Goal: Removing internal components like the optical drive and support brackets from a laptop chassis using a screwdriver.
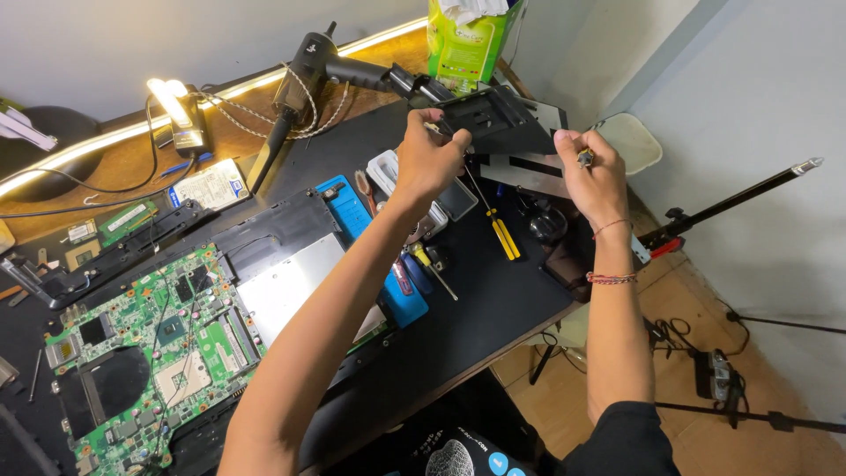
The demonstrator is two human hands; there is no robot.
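Black plastic, a flat angular laptop panel (493, 123), sits pinched in my left hand (429, 163) above the far desk edge, while my right hand (592, 176) is closed around a small screwdriver (585, 158). The green motherboard (150, 353) already lies bared in the opened laptop base (291, 234); the panel isn't set down yet.

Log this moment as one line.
left hand: holds black panel | right hand: grips small tool | green motherboard on desk

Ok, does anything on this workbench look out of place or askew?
Mildly. The green motherboard lies bare and tilted beside its opened laptop base. Screwdrivers lie scattered at different angles. The black panel held by both hands hangs tilted in mid-air. No visible spill or breakage.
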